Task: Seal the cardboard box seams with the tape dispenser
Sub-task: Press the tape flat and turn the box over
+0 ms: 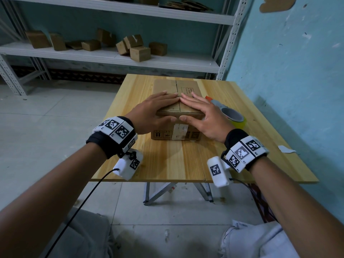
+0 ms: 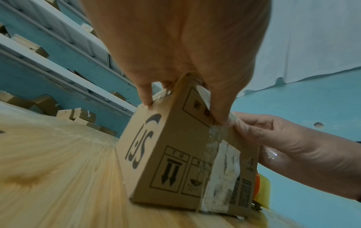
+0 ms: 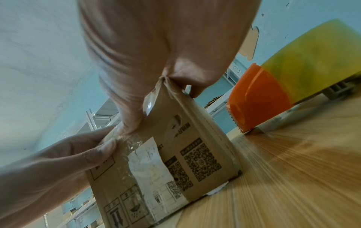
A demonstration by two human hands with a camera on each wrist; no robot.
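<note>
A brown cardboard box (image 1: pixel 176 86) with printed symbols and an old label stands on the wooden table (image 1: pixel 167 161). My left hand (image 1: pixel 154 112) lies flat on the left top flap, and my right hand (image 1: pixel 202 116) lies flat on the right flap. Their fingertips meet at the centre seam. Both thumbs press the box's front face (image 2: pixel 175 146) near its top edge, as both wrist views show (image 3: pixel 195 146). The tape dispenser (image 1: pixel 232 116), orange and grey with a yellowish roll, lies on the table just right of the box (image 3: pixel 263 95), partly hidden behind my right hand.
A white metal shelf (image 1: pixel 111 58) behind the table carries several small cardboard boxes (image 1: pixel 139 51). A blue wall (image 1: pixel 288 71) runs close along the table's right side. A white paper scrap (image 1: pixel 285 148) lies at the table's right edge.
</note>
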